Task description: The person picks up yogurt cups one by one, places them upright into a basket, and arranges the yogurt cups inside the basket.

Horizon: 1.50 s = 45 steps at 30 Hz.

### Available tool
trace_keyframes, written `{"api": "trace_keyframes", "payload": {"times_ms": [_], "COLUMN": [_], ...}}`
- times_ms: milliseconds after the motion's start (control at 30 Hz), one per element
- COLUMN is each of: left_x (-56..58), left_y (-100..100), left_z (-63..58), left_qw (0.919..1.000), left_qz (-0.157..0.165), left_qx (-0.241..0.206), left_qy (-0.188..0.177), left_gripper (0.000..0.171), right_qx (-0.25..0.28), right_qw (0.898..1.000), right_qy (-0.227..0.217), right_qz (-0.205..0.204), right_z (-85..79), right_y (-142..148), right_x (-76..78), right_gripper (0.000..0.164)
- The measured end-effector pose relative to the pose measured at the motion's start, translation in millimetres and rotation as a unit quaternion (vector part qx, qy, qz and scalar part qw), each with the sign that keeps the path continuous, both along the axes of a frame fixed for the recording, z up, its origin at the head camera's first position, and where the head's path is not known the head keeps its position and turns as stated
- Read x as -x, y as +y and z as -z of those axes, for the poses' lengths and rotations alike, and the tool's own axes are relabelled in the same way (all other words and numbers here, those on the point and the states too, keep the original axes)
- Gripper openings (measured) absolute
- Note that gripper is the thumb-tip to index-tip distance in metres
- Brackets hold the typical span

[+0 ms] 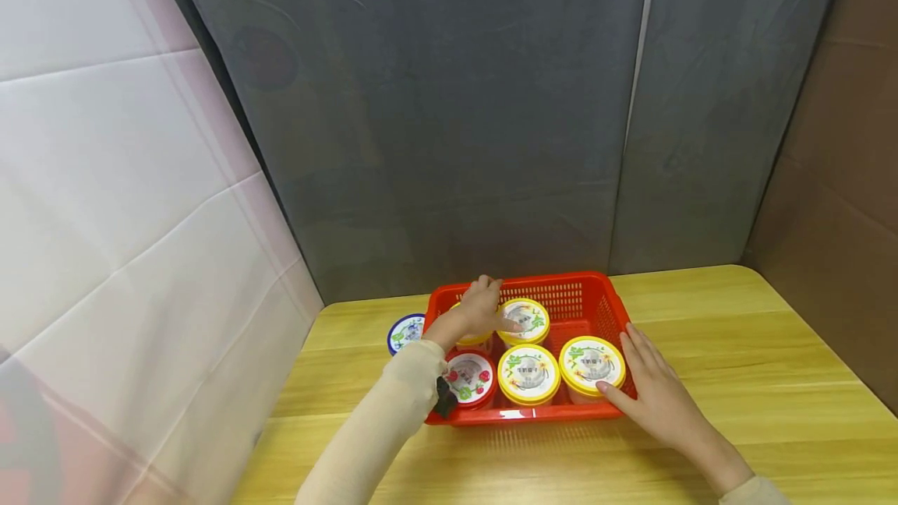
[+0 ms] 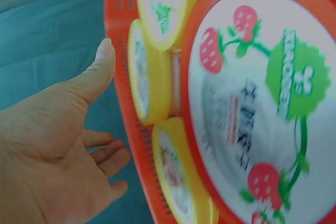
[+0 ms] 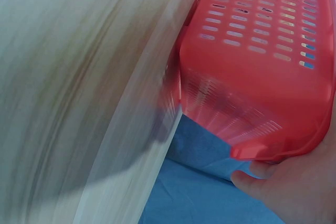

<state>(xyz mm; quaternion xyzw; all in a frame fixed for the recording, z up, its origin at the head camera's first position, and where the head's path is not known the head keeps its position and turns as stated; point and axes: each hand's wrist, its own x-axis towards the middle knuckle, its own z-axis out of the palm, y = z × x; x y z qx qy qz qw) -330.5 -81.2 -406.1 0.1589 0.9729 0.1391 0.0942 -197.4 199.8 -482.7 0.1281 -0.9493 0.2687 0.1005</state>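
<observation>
A red plastic basket (image 1: 547, 413) holds several yellow-lidded tubs (image 1: 528, 374) and one red-lidded tub (image 1: 471, 377) with strawberries on its lid. My left hand (image 1: 474, 313) reaches across the left side to the back rim, partly covering a yellow-lidded tub behind the red-lidded one. In the left wrist view its thumb lies at the rim and its fingers hang loosely bent outside the basket wall. On the right side, my right hand (image 1: 655, 392) grips the basket, fingers along the outside, thumb over the rim beside a yellow-lidded tub (image 1: 592, 365).
A blue-lidded tub (image 1: 405, 333) stands on the wooden table (image 1: 758, 349), just outside the basket's left side. Grey fabric panels (image 1: 449, 115) rise behind the table. A white panel (image 1: 126, 193) borders the left and a brown one (image 1: 835, 178) the right.
</observation>
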Motion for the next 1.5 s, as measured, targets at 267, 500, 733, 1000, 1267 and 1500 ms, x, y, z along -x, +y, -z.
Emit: {"api": "trace_keyframes", "payload": {"times_ms": [267, 500, 733, 1000, 1267, 1500], "left_x": [-4.6, -16.2, -27.9, -39.8, -45.1, -48.7], "left_y": [-32.5, -60.1, -82.8, -109.7, -135.3, -151.8], "left_z": [-13.4, -18.7, -20.2, -11.6, 8.5, 25.5], "left_qw": [0.9967, 0.9893, 0.9837, 0.9828, 0.9818, 0.9812], "left_qz": [0.004, -0.024, -0.045, -0.073, -0.09, -0.079], "left_qx": [-0.048, -0.084, -0.1, -0.109, -0.12, -0.119], "left_qy": [0.065, 0.117, 0.142, 0.13, 0.116, 0.13], "left_gripper": [0.092, 0.089, 0.089, 0.085, 0.085, 0.078], "right_qx": [0.003, -0.001, -0.001, -0.002, -0.004, -0.003], "right_qw": [1.0, 1.0, 1.0, 1.0, 1.0, 1.0], "right_qy": [0.001, -0.002, 0.001, 0.004, -0.001, -0.002], "right_qz": [-0.004, -0.005, -0.008, -0.008, -0.008, -0.008], "right_z": [0.1, 2.6, 3.0, 4.1, 2.6, 2.9], "right_y": [-0.3, 2.9, 6.7, 9.6, 10.0, 9.6], "right_x": [1.9, 3.6, 6.7, 7.6, 7.7, 7.4], "right_gripper": [0.095, 0.096, 0.096, 0.095, 0.096, 0.096]}}
